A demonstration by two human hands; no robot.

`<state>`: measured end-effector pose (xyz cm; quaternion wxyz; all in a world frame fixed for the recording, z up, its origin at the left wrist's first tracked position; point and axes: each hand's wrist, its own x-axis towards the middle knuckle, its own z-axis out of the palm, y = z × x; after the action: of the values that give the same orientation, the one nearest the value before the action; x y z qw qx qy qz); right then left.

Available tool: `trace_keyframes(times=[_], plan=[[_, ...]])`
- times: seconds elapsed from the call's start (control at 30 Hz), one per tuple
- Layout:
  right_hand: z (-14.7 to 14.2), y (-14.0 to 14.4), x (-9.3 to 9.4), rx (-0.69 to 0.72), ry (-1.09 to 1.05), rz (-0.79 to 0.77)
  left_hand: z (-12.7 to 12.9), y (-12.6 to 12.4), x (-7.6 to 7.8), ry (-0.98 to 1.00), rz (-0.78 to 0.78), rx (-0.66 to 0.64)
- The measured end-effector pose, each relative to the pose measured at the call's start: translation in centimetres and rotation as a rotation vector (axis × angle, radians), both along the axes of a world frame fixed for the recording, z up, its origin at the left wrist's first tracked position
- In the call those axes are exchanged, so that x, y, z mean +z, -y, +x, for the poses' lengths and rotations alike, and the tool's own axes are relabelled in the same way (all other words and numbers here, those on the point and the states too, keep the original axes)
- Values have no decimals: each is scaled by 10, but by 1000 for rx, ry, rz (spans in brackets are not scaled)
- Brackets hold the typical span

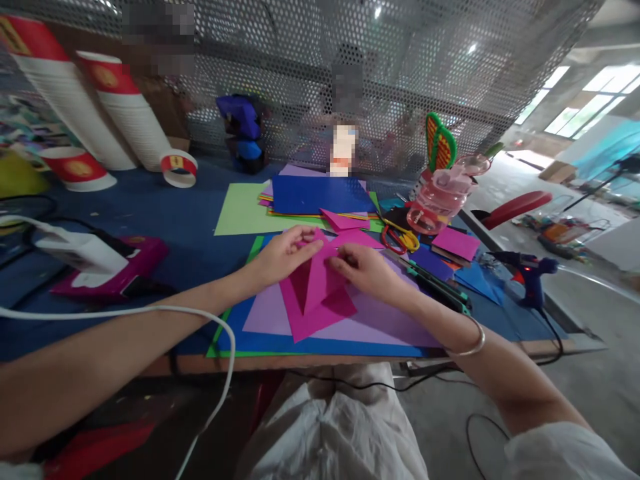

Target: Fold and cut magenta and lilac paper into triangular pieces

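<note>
Between my hands stands a folded magenta paper piece point(320, 280), its crease running down toward me. My left hand point(294, 250) pinches its upper left edge between thumb and fingers. On the opposite side my right hand point(363, 270) grips the right edge with curled fingers. Under it lies another flat magenta paper point(305, 328), on a lilac sheet point(263, 317) over blue and green sheets. Just beyond my hands are more magenta pieces, one of them a folded pink paper point(345, 220).
Paper stacks under a blue sheet point(320, 195) lie behind. A green utility knife point(440, 287), yellow-handled scissors point(403, 237), a pink jug point(440, 200) and a glue gun point(533, 273) are on the right. Left are paper cups point(133, 110), a purple power strip point(110, 273) and a white cable point(233, 347).
</note>
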<state>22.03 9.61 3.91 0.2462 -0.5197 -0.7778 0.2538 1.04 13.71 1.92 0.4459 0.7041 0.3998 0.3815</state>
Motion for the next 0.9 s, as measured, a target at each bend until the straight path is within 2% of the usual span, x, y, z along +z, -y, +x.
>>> trace_keyframes(times=[0.07,0.17,0.3,0.43,0.6,0.7,0.8,0.9], plan=[[1,0,-7,-76,-172,57,2,3,3,87,-166,-76],[0,2,-11,-68,-349,61,2,8,7,150,-334,-188],[-1,0,-12,-34,-578,75,1,6,9,286,-411,-151],[-1,-5,-13,-97,-619,195,-1,3,10,381,-421,-151],[-3,-6,-16,-28,-499,86,1,5,9,381,-381,-188],[-3,-6,-16,-42,-479,101,1,6,7,311,-279,-124],[-3,-4,-14,-111,-468,243,1,8,4,224,-95,6],[-4,1,-9,-122,-414,466,2,14,0,141,47,25]])
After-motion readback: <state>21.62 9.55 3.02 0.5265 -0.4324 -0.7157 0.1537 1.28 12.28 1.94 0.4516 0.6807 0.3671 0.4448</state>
